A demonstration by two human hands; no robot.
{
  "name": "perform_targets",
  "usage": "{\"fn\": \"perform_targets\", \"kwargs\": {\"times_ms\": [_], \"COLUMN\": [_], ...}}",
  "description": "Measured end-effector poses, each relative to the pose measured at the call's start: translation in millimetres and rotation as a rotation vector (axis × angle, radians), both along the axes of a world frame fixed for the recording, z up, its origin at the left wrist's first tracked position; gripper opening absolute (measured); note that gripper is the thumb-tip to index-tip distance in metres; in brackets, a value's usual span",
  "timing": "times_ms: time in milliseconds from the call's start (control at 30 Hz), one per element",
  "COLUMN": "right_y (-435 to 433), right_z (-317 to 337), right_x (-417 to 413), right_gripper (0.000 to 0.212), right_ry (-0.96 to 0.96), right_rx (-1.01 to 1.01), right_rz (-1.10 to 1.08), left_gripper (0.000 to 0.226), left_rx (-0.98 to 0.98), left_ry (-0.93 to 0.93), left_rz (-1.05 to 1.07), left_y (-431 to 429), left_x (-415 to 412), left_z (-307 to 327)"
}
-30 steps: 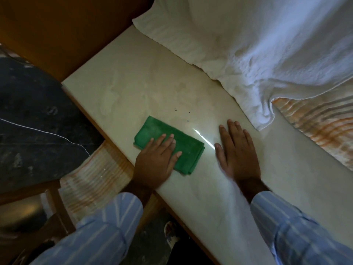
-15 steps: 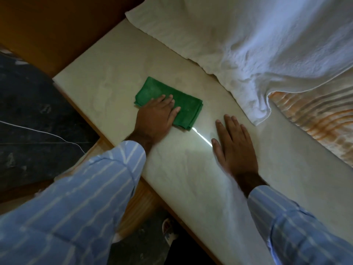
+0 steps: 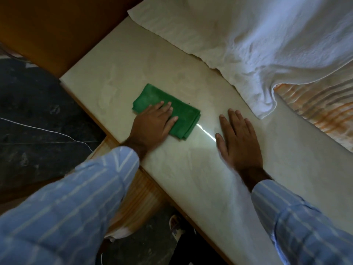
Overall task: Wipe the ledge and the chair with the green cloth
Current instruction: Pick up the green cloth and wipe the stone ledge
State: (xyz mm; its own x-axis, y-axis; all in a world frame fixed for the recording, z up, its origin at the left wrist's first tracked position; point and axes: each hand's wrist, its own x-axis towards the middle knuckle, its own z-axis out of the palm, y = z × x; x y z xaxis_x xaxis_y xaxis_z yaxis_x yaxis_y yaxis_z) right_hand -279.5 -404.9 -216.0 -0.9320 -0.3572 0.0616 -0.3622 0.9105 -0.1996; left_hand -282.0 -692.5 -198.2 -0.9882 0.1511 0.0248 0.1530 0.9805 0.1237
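The folded green cloth (image 3: pixel 177 113) lies on the pale marble ledge (image 3: pixel 118 73), near its left front edge. My left hand (image 3: pixel 152 125) presses flat on the cloth's near half, fingers together and pointing away from me. My right hand (image 3: pixel 238 138) rests palm down on the bare ledge to the right of the cloth, fingers spread and holding nothing. A thin bright streak of light lies on the stone between the two hands. Both arms wear blue striped sleeves.
A crumpled white towel (image 3: pixel 257 44) covers the ledge's far right side, over an orange-striped fabric (image 3: pixel 324 108). Below the ledge's front edge sits an orange-striped surface (image 3: pixel 139 197). A dark floor (image 3: pixel 28 111) with a thin white cord (image 3: pixel 47 131) lies at the left. A brown wooden panel (image 3: pixel 57 25) stands at the far left.
My left hand pushed the cloth away along the ledge toward its far left end, then drew it back a little. My right hand stayed flat in place.
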Motion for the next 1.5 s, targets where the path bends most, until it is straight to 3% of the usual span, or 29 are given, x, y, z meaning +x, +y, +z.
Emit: {"fn": "perform_targets", "kwargs": {"times_ms": [200, 533, 833, 1100, 1400, 1500], "right_y": [0, -2, 0, 1, 2, 3], "right_z": [2, 11, 5, 3, -1, -2], "right_x": [0, 2, 2, 1, 1, 1], "right_gripper": [0.059, 0.059, 0.059, 0.060, 0.059, 0.060], "right_ry": [-0.018, -0.074, -0.017, -0.038, 0.011, 0.003], "right_rx": [-0.003, 0.023, 0.008, 0.018, -0.017, -0.013], "right_rz": [0.001, -0.009, -0.010, -0.007, -0.015, -0.009], "left_gripper": [0.053, 0.044, 0.052, 0.048, 0.048, 0.046], "left_rx": [-0.014, 0.058, 0.074, 0.017, 0.048, 0.091], "left_ry": [-0.051, -0.018, -0.073, -0.102, -0.081, -0.070], "left_rz": [-0.009, 0.042, 0.188, 0.110, 0.227, 0.147], "left_y": [19, -24, 1, 12, 18, 23], "left_x": [-51, 69, 0, 65, -17, -1], "left_z": [-2, -5, 6, 8, 1, 1]}}
